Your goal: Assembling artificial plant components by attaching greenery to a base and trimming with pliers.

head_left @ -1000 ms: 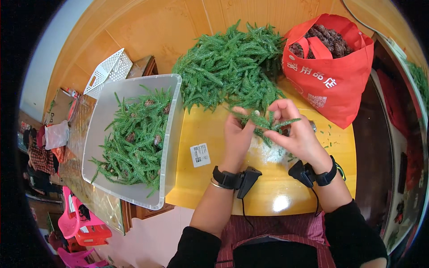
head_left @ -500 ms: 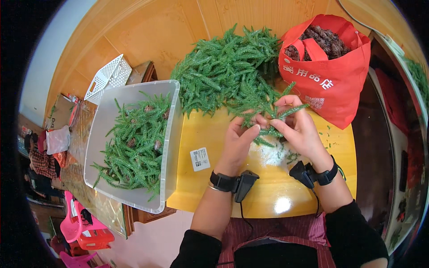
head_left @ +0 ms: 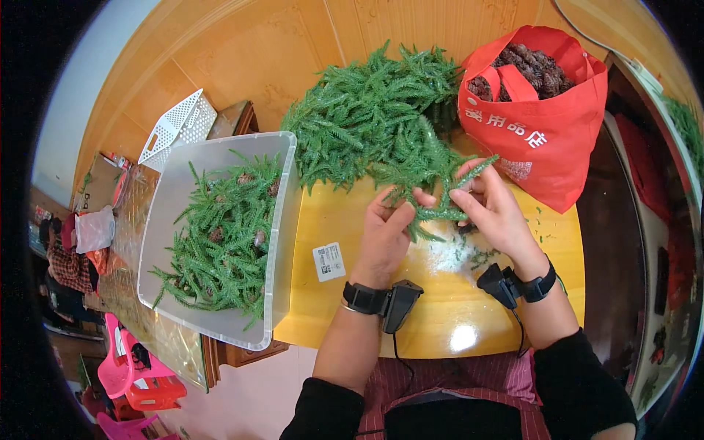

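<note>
Between both hands I hold an artificial pine sprig [head_left: 443, 207] above the yellow table [head_left: 330, 312]. The fingertips of my left hand [head_left: 385, 242] pinch its left side. My right hand [head_left: 500, 220] closes on the stems at its right, thumb on top. Something small and dark shows just below the right fingers; I cannot make out what it is. A heap of green pine sprigs [head_left: 367, 121] lies right behind my hands. On the left, a translucent plastic bin [head_left: 282, 242] contains green sprigs [head_left: 220, 249] with brown pine cones [head_left: 215, 235] among them.
A red cloth bag [head_left: 557, 136] full of pine cones [head_left: 539, 70] stands at the back right. A white printed label [head_left: 328, 262] lies near the bin. White powder and green bits [head_left: 480, 258] are scattered below my hands. A white perforated basket [head_left: 178, 126] sits far left.
The sprig has turned in my fingers, and its stems now point differently. My right hand has shifted slightly down. A small dark thing has come into view beneath the right fingers.
</note>
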Action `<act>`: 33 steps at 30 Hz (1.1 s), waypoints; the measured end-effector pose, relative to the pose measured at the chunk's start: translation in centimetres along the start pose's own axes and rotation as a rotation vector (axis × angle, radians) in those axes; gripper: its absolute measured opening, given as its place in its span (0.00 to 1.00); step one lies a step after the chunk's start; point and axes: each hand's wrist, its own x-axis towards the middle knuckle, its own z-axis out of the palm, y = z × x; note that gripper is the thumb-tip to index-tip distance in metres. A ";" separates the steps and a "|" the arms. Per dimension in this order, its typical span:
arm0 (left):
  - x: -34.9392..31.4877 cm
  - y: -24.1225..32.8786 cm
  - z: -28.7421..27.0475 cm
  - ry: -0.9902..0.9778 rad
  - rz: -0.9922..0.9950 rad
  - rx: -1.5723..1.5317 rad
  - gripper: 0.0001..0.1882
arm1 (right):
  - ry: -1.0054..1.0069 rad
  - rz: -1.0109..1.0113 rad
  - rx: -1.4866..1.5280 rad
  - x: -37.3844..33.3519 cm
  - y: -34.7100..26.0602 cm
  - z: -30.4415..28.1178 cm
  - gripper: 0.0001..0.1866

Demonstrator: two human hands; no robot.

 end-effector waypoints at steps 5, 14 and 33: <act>0.1 -0.3 0.2 0.039 0.163 0.203 0.09 | 0.324 -0.367 -0.490 -2.1 -1.4 -1.5 0.17; -2.9 0.1 6.2 -0.174 0.028 0.416 0.09 | 0.216 -0.590 -0.534 -8.7 -4.9 -0.5 0.10; -9.9 2.5 12.6 -0.131 -0.199 0.521 0.09 | 0.212 -0.287 -0.232 -15.9 -4.9 -3.5 0.16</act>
